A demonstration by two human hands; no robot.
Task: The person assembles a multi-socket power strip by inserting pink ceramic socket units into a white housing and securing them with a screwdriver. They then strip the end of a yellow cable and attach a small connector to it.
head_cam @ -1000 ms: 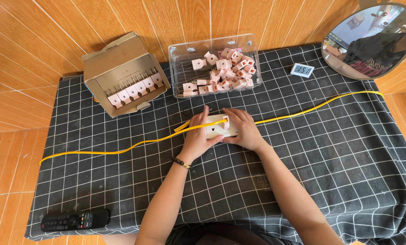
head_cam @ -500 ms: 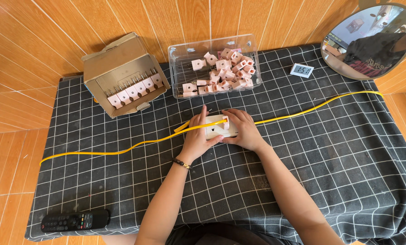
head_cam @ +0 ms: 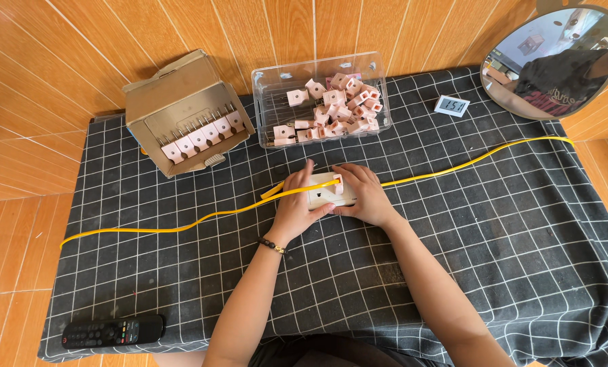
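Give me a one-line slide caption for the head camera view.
Both hands, left hand and right hand, press a small white block under a yellow strip on a checked cloth.

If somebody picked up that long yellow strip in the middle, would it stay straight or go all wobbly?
Probably wobbly. The yellow strip is long and thin and already curves in soft waves across the checked cloth, so both ends would likely droop. It looks light, so it should lift easily. Where the left hand and right hand press it to the white block, it seems to bend without snapping.

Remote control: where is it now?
Head view: the black remote control lies at the near-left corner of the checked cloth, well left of the person's left hand.
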